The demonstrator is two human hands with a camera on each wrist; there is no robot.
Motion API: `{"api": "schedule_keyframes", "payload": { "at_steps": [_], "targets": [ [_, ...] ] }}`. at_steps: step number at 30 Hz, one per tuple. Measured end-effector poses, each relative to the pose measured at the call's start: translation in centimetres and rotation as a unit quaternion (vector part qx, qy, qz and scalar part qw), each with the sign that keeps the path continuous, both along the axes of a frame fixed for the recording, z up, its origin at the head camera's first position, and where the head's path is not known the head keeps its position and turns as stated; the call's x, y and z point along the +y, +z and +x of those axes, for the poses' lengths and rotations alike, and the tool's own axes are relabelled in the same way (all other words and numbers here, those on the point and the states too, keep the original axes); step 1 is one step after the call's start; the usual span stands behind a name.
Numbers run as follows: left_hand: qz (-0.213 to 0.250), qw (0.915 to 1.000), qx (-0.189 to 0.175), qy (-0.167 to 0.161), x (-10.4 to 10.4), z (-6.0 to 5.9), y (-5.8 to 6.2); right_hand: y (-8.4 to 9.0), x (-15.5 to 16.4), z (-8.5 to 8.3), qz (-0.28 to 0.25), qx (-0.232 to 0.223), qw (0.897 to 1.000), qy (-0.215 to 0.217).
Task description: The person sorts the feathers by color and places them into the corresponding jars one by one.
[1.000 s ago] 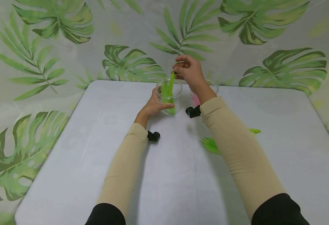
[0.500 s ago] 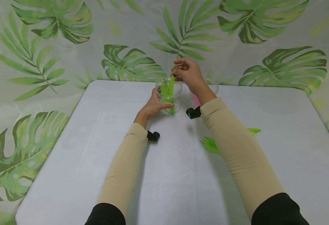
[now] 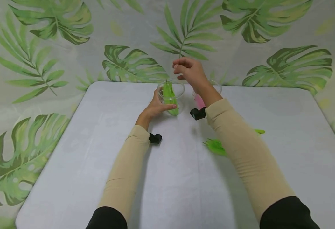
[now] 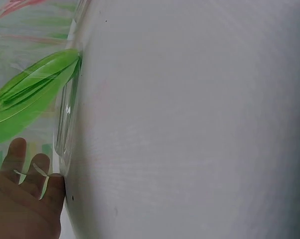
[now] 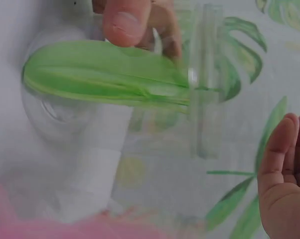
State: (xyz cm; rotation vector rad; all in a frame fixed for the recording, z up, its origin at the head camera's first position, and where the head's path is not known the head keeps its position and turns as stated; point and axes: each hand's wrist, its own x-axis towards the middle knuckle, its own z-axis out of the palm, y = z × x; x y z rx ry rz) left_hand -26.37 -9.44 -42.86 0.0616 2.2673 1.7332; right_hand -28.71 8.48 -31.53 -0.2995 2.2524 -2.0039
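Observation:
My left hand (image 3: 157, 106) grips a clear plastic jar (image 3: 182, 92) near the far edge of the table, thumb across its front. Inside the jar stand green artificial leaves (image 3: 169, 94), stem ends up. Seen from the right wrist, a broad green leaf (image 5: 85, 69) lies along the jar's inside, with the left thumb (image 5: 127, 25) against the wall. My right hand (image 3: 192, 72) hovers just above and right of the jar's mouth, fingers loosely bent, holding nothing. The left wrist view shows left-hand fingers (image 4: 35, 184) through the clear wall, below a leaf (image 4: 35, 89).
A second clear jar (image 3: 219, 88) with pink pieces (image 3: 199, 101) stands to the right, partly behind the right forearm. More green leaves (image 3: 215, 147) lie on the white table (image 3: 176, 171), partly hidden under that forearm. A leaf-print cloth (image 3: 144, 19) hangs behind.
The right hand lowered a green leaf into the jar and let go of it. That leaf now sits down among the others. The left hand keeps its hold on the jar.

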Motion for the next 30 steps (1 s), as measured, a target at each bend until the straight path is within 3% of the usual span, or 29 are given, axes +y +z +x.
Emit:
{"api": "schedule_keyframes", "payload": {
  "at_steps": [12,19,24,30],
  "targets": [
    [0.0,1.0,0.001,0.006,0.2,-0.1,-0.4,2.0,4.4,3.7,0.073,0.089,0.991,0.073],
    [0.004,1.0,0.002,0.006,-0.1,-0.1,-0.4,2.4,7.4,6.4,0.06,0.122,0.986,0.092],
    [0.0,1.0,0.004,0.006,0.0,-0.2,-0.5,1.9,10.8,7.9,0.114,0.137,0.979,0.098],
    [-0.002,0.9999,0.012,0.005,0.1,-0.2,-0.5,0.2,17.0,8.9,0.213,0.113,0.968,0.063]
  ]
}}
